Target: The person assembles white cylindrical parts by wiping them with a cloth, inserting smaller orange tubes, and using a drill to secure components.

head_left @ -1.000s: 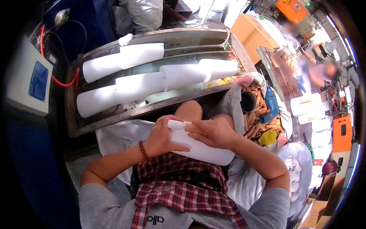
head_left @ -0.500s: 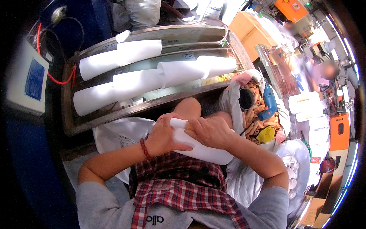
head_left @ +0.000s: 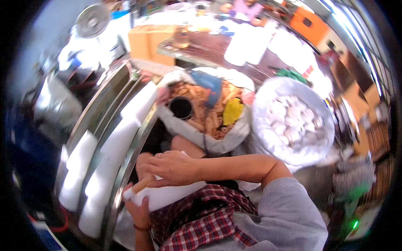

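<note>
My left hand (head_left: 137, 209), with a dark red bracelet at its wrist, curls around the end of a smooth white piece (head_left: 178, 195) that lies across my lap. Beside that grip a short tan tube (head_left: 143, 184) points toward my left fingers, its end at the white piece. My right hand (head_left: 178, 168) bends over the tube from above, fingers closed on it. Blur and the right hand hide exactly how tube and white piece meet.
Left of my lap stands a long metal-edged trough (head_left: 136, 157) with overlapping white sheets (head_left: 111, 146). Ahead, a sack (head_left: 226, 144) holds tan tubes, a black cup (head_left: 181, 107), a blue power tool (head_left: 208, 85) and a yellow item (head_left: 233, 111). A bag of white round parts (head_left: 293, 119) is at right.
My view has swung to the right, bringing the sack and the white bag toward the middle. Both hands stay together at the white piece and now appear lower left.
</note>
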`<control>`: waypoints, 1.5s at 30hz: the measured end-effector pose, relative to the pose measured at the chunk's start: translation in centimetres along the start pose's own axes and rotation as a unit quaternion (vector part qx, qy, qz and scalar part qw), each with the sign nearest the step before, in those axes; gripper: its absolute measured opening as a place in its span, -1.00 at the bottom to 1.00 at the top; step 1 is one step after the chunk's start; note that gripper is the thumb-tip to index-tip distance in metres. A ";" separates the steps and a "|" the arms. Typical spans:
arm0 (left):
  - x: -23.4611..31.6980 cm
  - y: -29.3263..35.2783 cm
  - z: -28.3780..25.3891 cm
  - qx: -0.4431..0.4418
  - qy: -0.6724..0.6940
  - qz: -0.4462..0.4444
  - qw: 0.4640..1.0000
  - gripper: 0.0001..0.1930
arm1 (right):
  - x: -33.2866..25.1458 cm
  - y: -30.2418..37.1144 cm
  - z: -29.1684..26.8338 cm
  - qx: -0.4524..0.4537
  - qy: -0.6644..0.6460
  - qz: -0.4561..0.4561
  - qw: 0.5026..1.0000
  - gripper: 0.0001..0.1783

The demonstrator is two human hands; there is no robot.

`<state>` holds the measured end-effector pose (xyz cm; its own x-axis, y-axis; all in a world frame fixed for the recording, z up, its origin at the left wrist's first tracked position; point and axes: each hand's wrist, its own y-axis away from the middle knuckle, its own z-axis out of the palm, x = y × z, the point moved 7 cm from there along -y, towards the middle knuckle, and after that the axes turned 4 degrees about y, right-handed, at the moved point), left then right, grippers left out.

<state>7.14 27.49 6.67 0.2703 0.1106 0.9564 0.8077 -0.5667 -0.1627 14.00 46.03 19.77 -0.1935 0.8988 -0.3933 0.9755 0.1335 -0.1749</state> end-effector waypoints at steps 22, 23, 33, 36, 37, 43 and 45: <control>3.8 -8.0 -2.3 0.121 0.033 -0.170 0.977 -0.38 | 21.2 43.3 -11.6 -0.028 0.192 0.676 0.711 -0.05; 4.7 -8.5 -2.3 0.111 0.042 -0.142 0.983 -0.36 | 21.1 43.2 -11.6 -0.025 0.188 0.683 0.705 -0.05; -2.0 -4.9 -2.4 -0.001 0.060 -0.203 0.977 -0.37 | 15.2 35.4 -17.2 0.287 0.152 0.471 0.820 -0.19; -3.6 -4.7 -5.4 0.011 -0.054 -0.086 0.995 -0.21 | 12.6 28.9 -17.1 0.268 0.130 0.418 0.858 -0.19; 1.1 -5.2 -5.2 0.002 -0.190 0.016 0.982 -0.21 | 12.0 27.2 -16.6 0.259 0.140 0.405 0.866 -0.18; 2.3 -5.2 -5.9 -0.066 -0.280 -0.006 0.958 -0.73 | 11.3 17.2 -9.0 0.179 -0.084 0.355 0.913 -0.05; 0.5 -4.9 -7.4 -0.008 -0.284 0.010 0.959 -0.75 | 10.3 14.2 -6.5 0.164 -0.155 0.289 0.930 -0.08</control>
<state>-0.59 24.32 9.71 0.5318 0.5232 0.6660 0.7918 -0.5860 -0.1719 26.56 59.88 19.10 0.2838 0.6100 -0.7399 0.8511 -0.5156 -0.0986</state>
